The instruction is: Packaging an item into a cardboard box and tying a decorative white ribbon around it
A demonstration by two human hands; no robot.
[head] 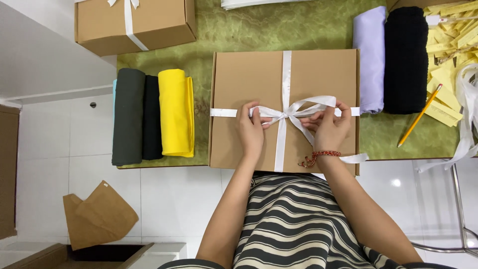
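Two hands pinching a white bow on a flat brown box.

The left hand [250,130] pinches the left loop of the ribbon [286,74] just beside the knot [285,114], fingers pressed together on it; the right hand [328,127] pinches the right loop near its outer end, though which fingertips grip is hard to tell from above. Uneven pull could likely slip the knot or leave lopsided loops (the loose tail [354,158] hangs off the near edge and could snag). The box [239,74] lies flat on the green table [279,25], close to the person, long axis running left to right; one ribbon band runs along it, the other crosses it, bow loops pointing sideways. Folded cloths [152,117] lie left, more cloth [393,60] and a pencil [419,117] right.
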